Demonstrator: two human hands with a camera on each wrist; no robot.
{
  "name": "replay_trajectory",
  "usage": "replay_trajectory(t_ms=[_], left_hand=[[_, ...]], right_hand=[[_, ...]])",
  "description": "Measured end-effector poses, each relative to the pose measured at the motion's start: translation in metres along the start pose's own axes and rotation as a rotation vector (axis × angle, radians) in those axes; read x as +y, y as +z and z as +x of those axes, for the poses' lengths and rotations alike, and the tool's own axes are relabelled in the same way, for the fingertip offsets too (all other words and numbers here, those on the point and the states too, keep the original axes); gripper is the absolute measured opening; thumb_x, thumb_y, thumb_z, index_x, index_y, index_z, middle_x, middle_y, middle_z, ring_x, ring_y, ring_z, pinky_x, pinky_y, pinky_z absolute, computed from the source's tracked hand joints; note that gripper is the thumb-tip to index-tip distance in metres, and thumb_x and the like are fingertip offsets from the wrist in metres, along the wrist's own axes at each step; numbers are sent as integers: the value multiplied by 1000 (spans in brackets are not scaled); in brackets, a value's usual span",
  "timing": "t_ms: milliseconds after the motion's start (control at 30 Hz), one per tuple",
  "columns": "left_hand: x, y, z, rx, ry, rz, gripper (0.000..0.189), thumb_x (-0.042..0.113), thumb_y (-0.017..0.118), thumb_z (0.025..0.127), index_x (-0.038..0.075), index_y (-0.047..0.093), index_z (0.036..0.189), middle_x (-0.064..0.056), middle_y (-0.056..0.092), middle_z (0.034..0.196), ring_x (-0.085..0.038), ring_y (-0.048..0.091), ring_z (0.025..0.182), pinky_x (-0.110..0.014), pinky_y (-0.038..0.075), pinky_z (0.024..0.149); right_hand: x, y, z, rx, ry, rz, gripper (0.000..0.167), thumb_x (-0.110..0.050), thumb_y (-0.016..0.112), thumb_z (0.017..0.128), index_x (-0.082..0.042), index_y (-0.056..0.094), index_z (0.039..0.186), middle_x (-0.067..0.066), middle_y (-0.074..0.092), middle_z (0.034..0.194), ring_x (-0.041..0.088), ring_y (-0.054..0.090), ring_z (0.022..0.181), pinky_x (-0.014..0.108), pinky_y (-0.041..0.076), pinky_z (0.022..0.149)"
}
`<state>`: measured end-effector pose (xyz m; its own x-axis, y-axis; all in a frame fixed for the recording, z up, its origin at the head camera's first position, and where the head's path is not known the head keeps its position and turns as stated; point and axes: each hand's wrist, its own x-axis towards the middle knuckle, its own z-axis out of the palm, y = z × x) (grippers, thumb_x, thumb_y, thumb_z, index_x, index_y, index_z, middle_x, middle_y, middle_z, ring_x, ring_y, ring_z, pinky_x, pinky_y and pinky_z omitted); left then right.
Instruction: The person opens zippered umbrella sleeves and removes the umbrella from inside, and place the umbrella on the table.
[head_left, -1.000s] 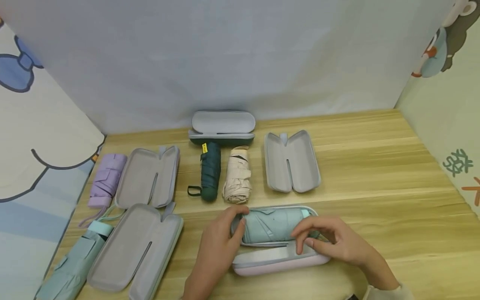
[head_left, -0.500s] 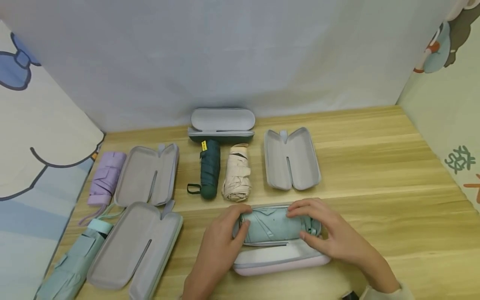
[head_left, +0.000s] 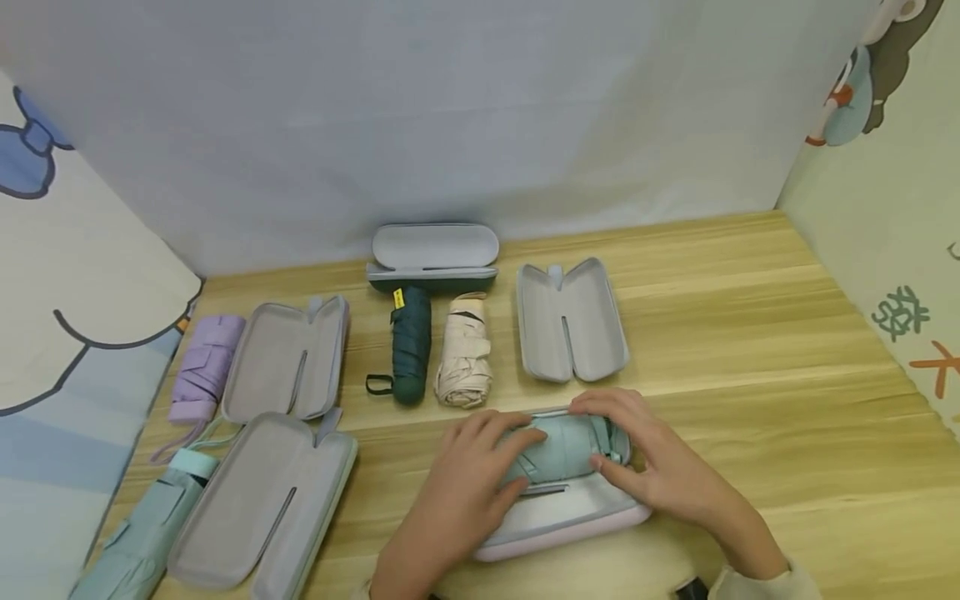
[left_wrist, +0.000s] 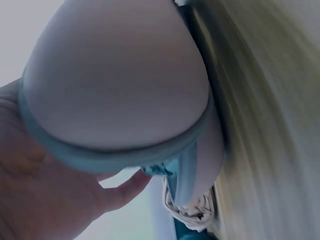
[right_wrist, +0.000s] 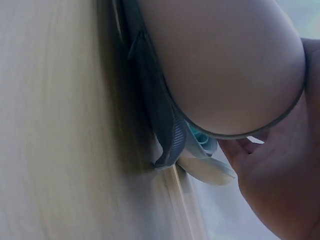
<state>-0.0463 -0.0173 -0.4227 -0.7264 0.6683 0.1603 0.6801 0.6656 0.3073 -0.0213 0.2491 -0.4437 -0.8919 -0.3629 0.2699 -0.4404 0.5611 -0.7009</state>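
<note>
A folded mint-green umbrella lies lengthwise in an open pink case with a pale lining. My left hand lies over the umbrella's left end, its spread fingers resting on the fabric and hiding that end. Across the right end, my right hand holds the umbrella, with fingers at the far side and thumb at the near side. In the left wrist view the pink case fills the foreground beside my palm. The right wrist view shows the outer side of the case close up.
Behind stand a dark green umbrella, a beige umbrella, an open grey-lined case and a dark green case. On the left are a purple umbrella, another mint umbrella and two open cases.
My left hand has moved from the left end of the case onto the umbrella. The right hand has shifted from the case's front flap to the umbrella's right end.
</note>
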Motion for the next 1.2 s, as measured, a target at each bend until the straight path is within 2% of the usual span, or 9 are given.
replay_trajectory(t_ms=[133, 267, 333, 400, 567, 700, 900, 1033, 1200], left_hand=[[7, 4, 7, -28, 44, 158, 61, 29, 86, 86, 28, 60, 142, 2, 61, 143, -25, 57, 127, -48, 53, 100], [11, 6, 12, -41, 54, 241, 74, 32, 89, 83, 28, 54, 148, 2, 60, 142, -24, 58, 125, -47, 54, 98], [11, 7, 13, -48, 50, 241, 72, 35, 87, 85, 27, 54, 148, 1, 61, 140, -24, 58, 124, -47, 54, 97], [10, 7, 15, -59, 35, 221, 68, 39, 84, 87, 28, 55, 147, 2, 61, 139, -24, 59, 122, -47, 53, 97], [10, 7, 19, -82, -14, 179, 62, 46, 79, 91, 30, 57, 146, 2, 63, 138, -25, 60, 118, -48, 53, 97], [12, 5, 23, -83, -17, 200, 61, 42, 82, 89, 29, 59, 144, 1, 65, 134, -24, 61, 112, -45, 54, 92], [14, 0, 35, -116, 13, 224, 65, 33, 87, 84, 23, 60, 142, -3, 68, 127, -26, 64, 105, -42, 57, 83], [13, -1, 40, -127, -6, 185, 72, 31, 90, 78, 26, 60, 143, -2, 68, 124, -25, 63, 105, -40, 56, 81], [13, 4, 39, -102, -36, 129, 79, 30, 91, 69, 28, 60, 141, -1, 66, 118, -23, 60, 100, -36, 53, 77]], right_hand=[[1, -3, 0, 50, 69, -44, 54, -3, 72, 93, -18, 57, 143, -1, 60, 140, 12, 53, 127, 41, 52, 103], [1, -9, 1, 151, 203, -49, 44, 6, 65, 94, -12, 64, 134, 3, 69, 123, 12, 62, 104, 32, 56, 88], [1, -11, 2, 182, 266, -31, 38, 7, 63, 95, -9, 67, 128, 3, 73, 115, 11, 65, 95, 27, 56, 82], [2, -14, 2, 181, 309, -9, 31, 5, 64, 96, -7, 70, 124, 5, 76, 113, 10, 67, 94, 24, 57, 81], [7, -16, 2, 130, 352, 44, 23, -1, 68, 97, -5, 71, 120, 11, 77, 112, 11, 71, 92, 23, 59, 76], [8, -17, 3, 93, 402, 59, 24, -2, 71, 95, -6, 71, 119, 10, 77, 108, 13, 71, 88, 24, 58, 75], [9, -17, 4, 51, 459, 71, 25, -9, 73, 95, -9, 71, 120, 9, 77, 109, 14, 73, 89, 25, 56, 76], [9, -16, 6, 56, 468, 57, 25, -9, 73, 95, -9, 71, 120, 9, 76, 110, 15, 73, 91, 25, 55, 77], [8, -14, 5, 59, 485, 83, 26, -5, 73, 93, -7, 72, 118, 10, 76, 108, 15, 71, 89, 25, 55, 74]])
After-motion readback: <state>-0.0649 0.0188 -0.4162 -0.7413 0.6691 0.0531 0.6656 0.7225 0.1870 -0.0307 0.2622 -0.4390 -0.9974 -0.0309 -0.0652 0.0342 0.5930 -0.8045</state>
